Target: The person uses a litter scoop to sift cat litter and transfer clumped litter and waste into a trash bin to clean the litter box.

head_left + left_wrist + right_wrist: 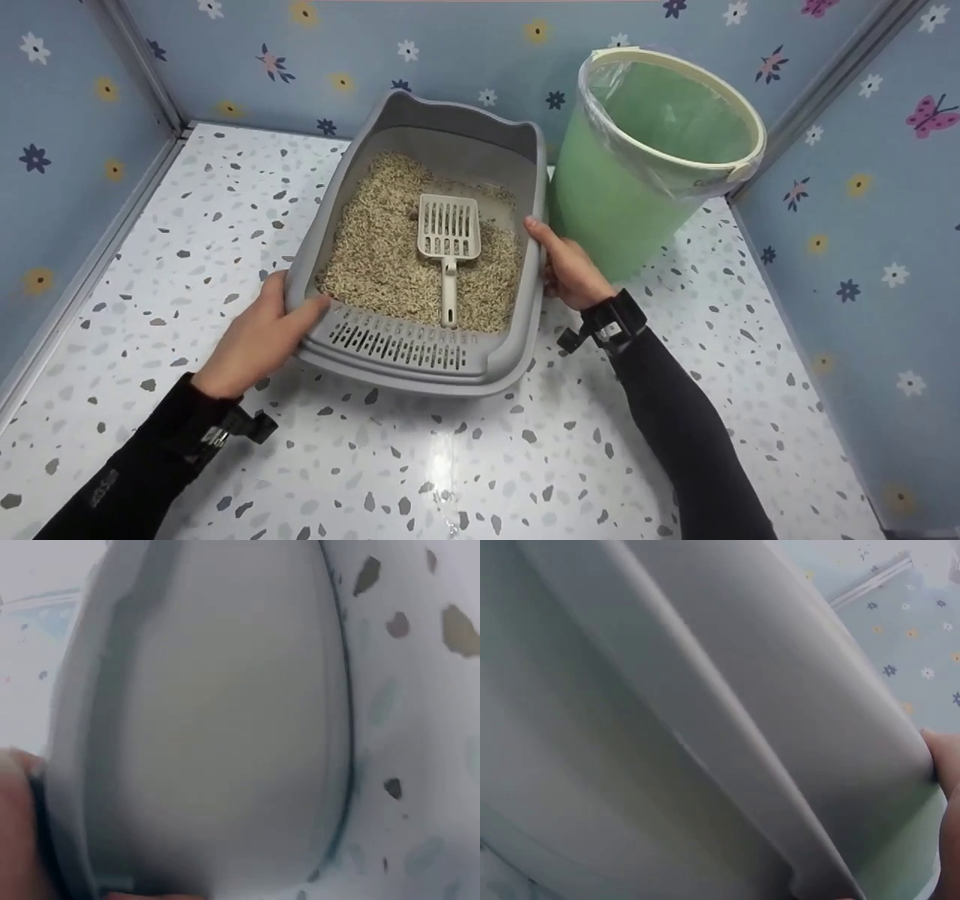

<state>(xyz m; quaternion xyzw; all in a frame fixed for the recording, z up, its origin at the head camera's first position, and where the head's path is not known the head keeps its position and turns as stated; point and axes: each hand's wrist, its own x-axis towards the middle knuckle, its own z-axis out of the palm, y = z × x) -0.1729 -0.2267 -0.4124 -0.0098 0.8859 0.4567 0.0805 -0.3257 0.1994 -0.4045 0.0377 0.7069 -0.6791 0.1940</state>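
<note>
A grey litter box (506,379) stands on the speckled floor, turned slightly, its slotted low edge nearest me. My left hand (259,337) grips the near left corner, thumb over the rim and fingers outside. On the opposite side, my right hand (574,271) holds the right rim with its thumb on top. Tan litter pellets (382,240) cover much of the inside, thinner at the far right. A beige slotted litter scoop (449,255) lies on them, handle toward me. Both wrist views show the box's outer wall (225,720) close up; the fingers underneath are mostly hidden.
A tall green trash bin (615,202) with a clear plastic liner stands right beside the box, close to my right hand. Blue flower-patterned walls (465,45) close off the back and both sides of the white speckled floor (360,465).
</note>
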